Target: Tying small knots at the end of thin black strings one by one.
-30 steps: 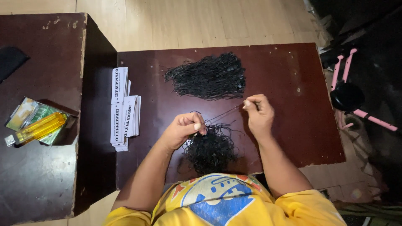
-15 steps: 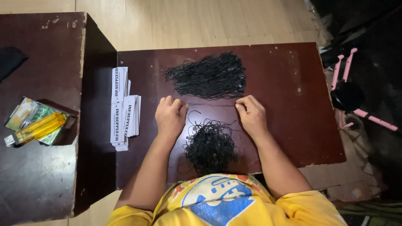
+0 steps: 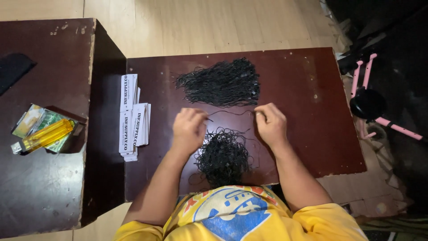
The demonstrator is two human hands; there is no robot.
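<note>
My left hand (image 3: 189, 129) and my right hand (image 3: 270, 123) rest on a dark red-brown table (image 3: 312, 116), each pinching one end of a thin black string (image 3: 232, 112) stretched flat between them. Just beyond the string lies a neat fanned pile of black strings (image 3: 220, 82). Between my forearms, near the table's front edge, sits a tangled heap of black strings (image 3: 223, 156).
Stacks of white printed paper tags (image 3: 131, 117) lie at the table's left edge. A second, higher table (image 3: 44, 178) on the left holds a yellow lighter (image 3: 44, 134) on green packets. A pink-framed object (image 3: 379, 107) stands on the right.
A second ago both hands held a string raised above the tangled heap. They then moved forward and down, and now hold a string laid flat near the far pile.
</note>
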